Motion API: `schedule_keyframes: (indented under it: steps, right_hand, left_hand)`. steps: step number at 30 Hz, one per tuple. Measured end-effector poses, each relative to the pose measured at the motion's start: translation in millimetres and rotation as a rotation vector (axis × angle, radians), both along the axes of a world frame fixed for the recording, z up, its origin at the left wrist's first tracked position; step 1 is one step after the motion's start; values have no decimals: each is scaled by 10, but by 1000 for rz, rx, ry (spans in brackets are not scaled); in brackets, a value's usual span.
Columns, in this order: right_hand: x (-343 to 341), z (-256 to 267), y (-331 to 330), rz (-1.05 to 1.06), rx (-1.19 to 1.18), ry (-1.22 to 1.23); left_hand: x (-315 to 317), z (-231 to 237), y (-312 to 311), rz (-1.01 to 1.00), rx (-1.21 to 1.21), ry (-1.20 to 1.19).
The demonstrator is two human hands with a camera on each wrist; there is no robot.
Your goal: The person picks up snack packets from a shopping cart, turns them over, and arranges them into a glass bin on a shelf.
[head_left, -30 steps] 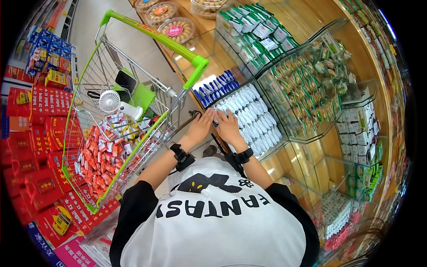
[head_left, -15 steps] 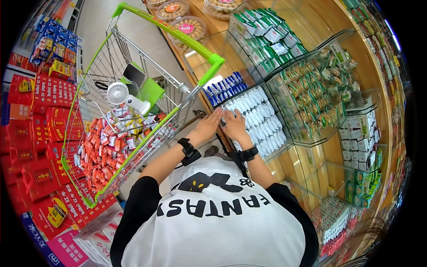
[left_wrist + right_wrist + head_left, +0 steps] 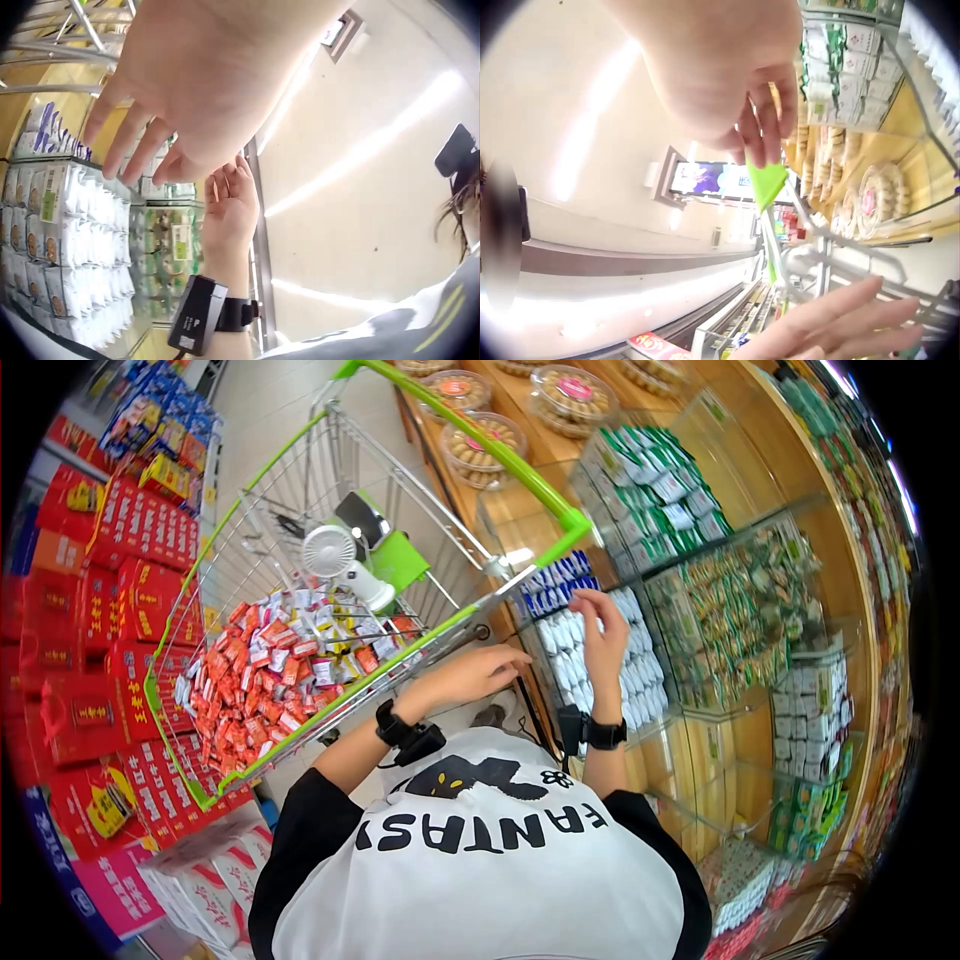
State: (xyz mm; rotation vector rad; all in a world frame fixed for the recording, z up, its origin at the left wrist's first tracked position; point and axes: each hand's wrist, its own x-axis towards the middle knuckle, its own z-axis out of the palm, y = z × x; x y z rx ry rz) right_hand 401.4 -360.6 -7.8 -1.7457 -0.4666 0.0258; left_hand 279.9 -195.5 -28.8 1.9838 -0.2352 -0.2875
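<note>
My left hand (image 3: pixel 475 672) is held out in front of me beside the shopping cart, its fingers loosely extended and holding nothing. Higher and further right, my right hand (image 3: pixel 605 640) is raised over the white packets (image 3: pixel 645 670), fingers slightly bent, with nothing in its grasp. These packets stand in neat rows in a clear bin. Behind them are blue-and-white packets (image 3: pixel 560 582). From the left wrist, the fingers of the left hand (image 3: pixel 187 82) hang relaxed near the white packets. The right wrist view shows the right hand (image 3: pixel 735 82) with its fingers bent downward.
The shopping cart (image 3: pixel 430 480), with a green handle, stands at my left, holding red and white wrapped sweets (image 3: pixel 260 690) and a small white fan (image 3: pixel 328 550). Round cookie tubs (image 3: pixel 482 448), green packets (image 3: pixel 665 490) and clear dividers line the wooden shelf. Red boxes (image 3: pixel 80 710) are stacked at far left.
Both hands have come up off the white packets and moved apart, the left one toward the cart. The head view has swung, so cart and shelf appear further right.
</note>
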Motion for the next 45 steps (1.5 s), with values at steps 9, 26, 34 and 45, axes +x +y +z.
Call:
schedule_keyframes:
  steps: [9, 26, 34, 45]
  right_hand:
    - [-514, 515, 798, 168, 308, -136]
    - [-1449, 585, 2139, 780, 13, -253]
    - [-1837, 486, 2680, 993, -46, -384]
    - [-2269, 360, 3225, 1105, -194, -319]
  left_hand:
    - [-702, 669, 723, 450, -286, -108]
    - [-2737, 115, 2824, 1629, 76, -110]
    - [-3939, -626, 3739, 1831, 572, 163]
    - [-4503, -1019, 4364, 1868, 871, 751]
